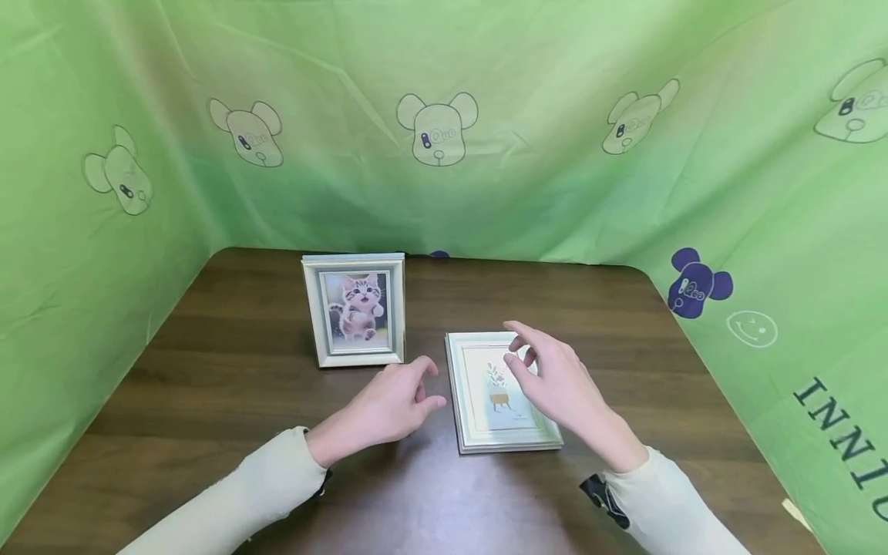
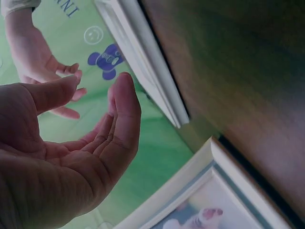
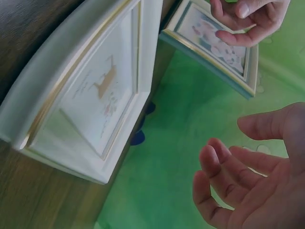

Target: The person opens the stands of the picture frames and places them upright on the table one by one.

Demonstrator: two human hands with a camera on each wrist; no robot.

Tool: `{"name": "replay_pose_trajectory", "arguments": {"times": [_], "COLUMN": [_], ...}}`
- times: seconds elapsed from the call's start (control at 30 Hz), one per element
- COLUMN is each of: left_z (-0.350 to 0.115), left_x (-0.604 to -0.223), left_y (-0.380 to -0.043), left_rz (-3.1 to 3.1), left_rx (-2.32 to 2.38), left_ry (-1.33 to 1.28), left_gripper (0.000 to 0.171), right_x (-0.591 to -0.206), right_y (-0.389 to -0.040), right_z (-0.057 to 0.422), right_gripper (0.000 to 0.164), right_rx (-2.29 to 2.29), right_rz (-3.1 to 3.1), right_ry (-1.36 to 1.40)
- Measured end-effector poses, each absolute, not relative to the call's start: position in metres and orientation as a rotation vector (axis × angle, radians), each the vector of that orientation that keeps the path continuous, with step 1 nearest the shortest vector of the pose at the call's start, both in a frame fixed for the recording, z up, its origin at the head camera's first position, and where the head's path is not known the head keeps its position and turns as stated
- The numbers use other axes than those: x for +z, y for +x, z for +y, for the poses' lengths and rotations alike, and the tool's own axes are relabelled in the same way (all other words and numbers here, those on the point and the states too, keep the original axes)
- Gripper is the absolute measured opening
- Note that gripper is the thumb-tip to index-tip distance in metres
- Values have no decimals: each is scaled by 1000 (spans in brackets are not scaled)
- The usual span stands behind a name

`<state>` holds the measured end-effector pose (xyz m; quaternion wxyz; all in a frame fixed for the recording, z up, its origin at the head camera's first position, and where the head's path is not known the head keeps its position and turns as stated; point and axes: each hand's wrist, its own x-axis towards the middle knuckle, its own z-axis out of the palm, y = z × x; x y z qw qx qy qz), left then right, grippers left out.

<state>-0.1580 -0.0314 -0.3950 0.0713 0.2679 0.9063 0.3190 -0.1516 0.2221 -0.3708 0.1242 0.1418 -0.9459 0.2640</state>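
A picture frame with a kitten photo (image 1: 357,312) stands upright on the table, left of centre in the head view. To its right lies a white picture frame (image 1: 479,412) whose print shows a potted plant; it is flat on the tabletop. My left hand (image 1: 391,402) hovers between the two, nearest the kitten frame's lower right corner, its fingers loosely bent around nothing. Above the white frame is my right hand (image 1: 558,381), covering part of its right side from the head camera. In the right wrist view a gap shows between the right fingers (image 3: 228,167) and the white frame (image 3: 100,100).
The brown wooden table (image 1: 229,370) has rounded far corners. Green cloth (image 1: 444,200) printed with bear heads hangs around its back and sides. A small pale strip (image 1: 796,512) lies by the right edge. Dark straps (image 1: 603,499) show at the wrists under pale sleeves.
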Motion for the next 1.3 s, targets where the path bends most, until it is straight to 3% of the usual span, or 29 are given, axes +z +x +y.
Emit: {"name": "replay_pose_trajectory", "arguments": {"times": [0.17,0.43,0.77,1.1,1.3], "left_z": [-21,-2,14,18,15], "left_x": [-405,-419,-430,-439,-435], "left_y": [-156,-157,-157,-160,-164], "left_rz": [2708,2680,2680,2671,2639], "left_rx": [907,839,789,804,825], "left_ry": [782,704,688,650,659], "left_gripper": [53,60,38,40,37], "right_x": [-375,-384,-397,-405,-407], "right_y": [-151,-156,-158,-160,-159], "right_z": [231,242,255,262,263], "right_gripper": [43,45,48,58,38], "right_rx": [716,664,566,391,402], "right_rz": [-2803,-2874,-3009,-3174,-3255], "right_ry": [371,358,315,305,317]}}
